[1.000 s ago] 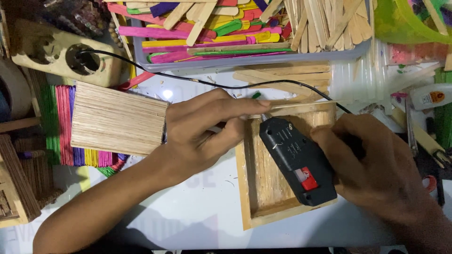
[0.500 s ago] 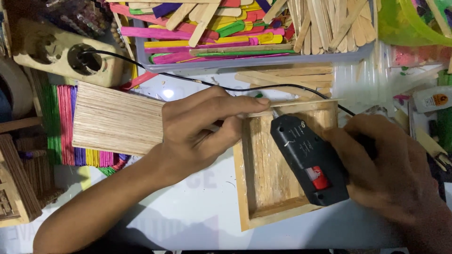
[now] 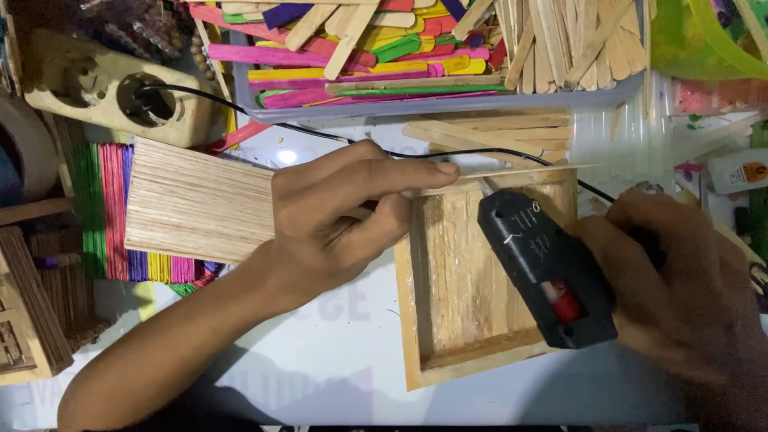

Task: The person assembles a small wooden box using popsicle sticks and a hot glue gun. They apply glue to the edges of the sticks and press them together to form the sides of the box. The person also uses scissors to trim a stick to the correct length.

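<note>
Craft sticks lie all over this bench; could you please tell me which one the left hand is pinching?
The plain stick along the wooden tray's far rim, pinched by the left hand; the others lie loose, untouched.

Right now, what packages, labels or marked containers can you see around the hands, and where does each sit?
Small bottle: right edge, lying on its side, white with an orange and dark label.
Glue gun: in the right hand, black, pale markings on its body, a red patch near the grip.
Plastic tray: top centre, grey, holding coloured and plain craft sticks.
No screens or signs in view.
</note>
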